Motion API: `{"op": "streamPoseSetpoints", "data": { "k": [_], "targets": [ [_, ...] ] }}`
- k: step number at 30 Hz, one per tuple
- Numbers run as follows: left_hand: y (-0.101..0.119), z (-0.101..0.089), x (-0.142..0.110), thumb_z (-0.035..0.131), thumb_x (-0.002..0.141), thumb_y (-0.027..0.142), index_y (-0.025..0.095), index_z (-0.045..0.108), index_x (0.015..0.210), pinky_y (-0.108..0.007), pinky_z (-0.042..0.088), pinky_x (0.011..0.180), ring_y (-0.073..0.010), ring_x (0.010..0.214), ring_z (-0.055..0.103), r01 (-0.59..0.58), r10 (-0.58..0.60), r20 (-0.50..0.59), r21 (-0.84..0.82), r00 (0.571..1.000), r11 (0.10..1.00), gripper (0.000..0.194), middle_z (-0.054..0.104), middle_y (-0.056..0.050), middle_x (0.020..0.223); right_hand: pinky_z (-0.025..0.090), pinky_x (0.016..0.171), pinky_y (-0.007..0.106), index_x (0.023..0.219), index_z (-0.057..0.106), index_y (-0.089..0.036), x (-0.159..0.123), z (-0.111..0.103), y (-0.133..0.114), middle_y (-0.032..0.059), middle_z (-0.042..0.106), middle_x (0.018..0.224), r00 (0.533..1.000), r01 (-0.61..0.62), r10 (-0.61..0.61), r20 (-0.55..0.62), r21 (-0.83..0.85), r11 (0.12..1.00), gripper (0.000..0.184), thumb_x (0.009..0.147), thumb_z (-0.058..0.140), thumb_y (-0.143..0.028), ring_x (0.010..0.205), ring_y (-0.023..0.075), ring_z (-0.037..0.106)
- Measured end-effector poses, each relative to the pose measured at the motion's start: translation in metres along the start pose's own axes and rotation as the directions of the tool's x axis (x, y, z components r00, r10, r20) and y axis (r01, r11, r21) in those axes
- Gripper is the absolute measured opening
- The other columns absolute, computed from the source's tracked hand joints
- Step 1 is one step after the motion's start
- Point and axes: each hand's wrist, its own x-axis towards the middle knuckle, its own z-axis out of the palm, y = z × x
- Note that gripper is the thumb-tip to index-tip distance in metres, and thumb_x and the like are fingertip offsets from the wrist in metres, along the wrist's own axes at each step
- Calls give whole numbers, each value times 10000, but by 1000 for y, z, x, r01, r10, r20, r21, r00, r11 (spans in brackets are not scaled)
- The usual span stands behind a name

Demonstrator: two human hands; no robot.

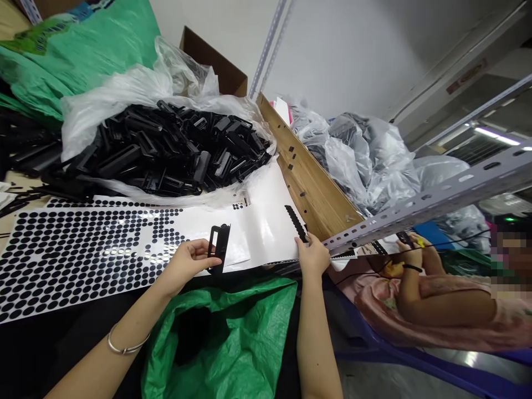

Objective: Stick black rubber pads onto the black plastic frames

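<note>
- Green sack [91, 64]: stands at the upper left, behind the work area.
- Dotted sheet [35, 280]: lies flat at the left; carries rows of black round pieces on a white backing. Some positions toward its right end are bare white.
- Clear plastic bag [112, 91]: lies spread open behind the dotted sheet and contains a heap of black plastic parts [166, 147].
- Left hand [185, 266]: wears a metal bangle [124, 350] on the wrist; thumb and fingers are closed on one black frame part [223, 247].
- Black frame part: held tilted from the vertical, above the near edge of the white sheet; a long slot runs along its left side.
- Green bag [260, 332]: sits below both hands, mouth open, interior dark.
- White sheet [270, 235]: lies to the right of the held part; a black scalloped strip [295, 221] is on its right portion.
- Right hand [313, 256]: fingertips are at the sheet's right edge, beside the lower end of the strip; whether they grip it cannot be determined.
- Wooden board [322, 197]: slants behind the right hand; small black pieces are on its face.
- Perforated metal rail [419, 203]: extends rightward from the board.
- Co-worker's hand [412, 252]: visible beyond the rail.
</note>
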Motion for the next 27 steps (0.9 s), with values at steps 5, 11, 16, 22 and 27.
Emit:
{"op": "streamPoseSetpoints", "data": {
  "k": [5, 11, 16, 22, 27],
  "targets": [
    [2, 4, 0, 840, 573, 192, 185, 672, 675, -249, 552, 723, -157, 720, 682, -1, 1, 47, 0, 999, 1000, 196, 716, -3, 724, 493, 933, 396, 1184, 657, -171, 2, 10, 3, 120, 729, 1120, 1000, 8, -6, -12, 144, 989, 449, 761, 657, -321, 1036, 281, 676],
    [3, 5, -1, 838, 569, 162, 192, 672, 660, -233, 545, 717, -142, 698, 672, 15, -15, 45, 13, 999, 1000, 192, 703, 11, 696, 433, 1026, 435, 1242, 610, -89, 4, 24, 5, 181, 643, 1264, 996, 83, -84, -7, 256, 963, 569, 727, 679, -321, 1179, 306, 598],
    [1, 2, -1, 839, 582, 187, 196, 682, 691, -262, 553, 745, -163, 735, 683, 20, -21, 51, 26, 998, 999, 192, 719, -4, 736, 427, 1027, 468, 1230, 631, -89, 10, 20, 7, 188, 663, 1228, 995, 86, -96, 25, 259, 962, 573, 717, 697, -334, 1148, 333, 613],
    [2, 5, -1, 844, 573, 199, 189, 674, 681, -259, 551, 729, -158, 722, 674, 27, -29, 52, 44, 998, 999, 201, 713, -3, 727, 476, 987, 437, 1074, 732, -124, 16, 14, 13, 138, 733, 1098, 991, 98, -125, 54, 359, 928, 482, 631, 762, -314, 1048, 329, 670],
    [3, 5, -1, 833, 598, 219, 180, 670, 714, -262, 549, 708, -161, 740, 668, 43, -48, 63, 74, 997, 996, 203, 713, -8, 761, 494, 971, 459, 1039, 746, -130, 17, 22, 20, 133, 745, 1059, 993, 85, -111, 26, 475, 876, 415, 656, 711, -286, 998, 319, 695]
  ]
}}
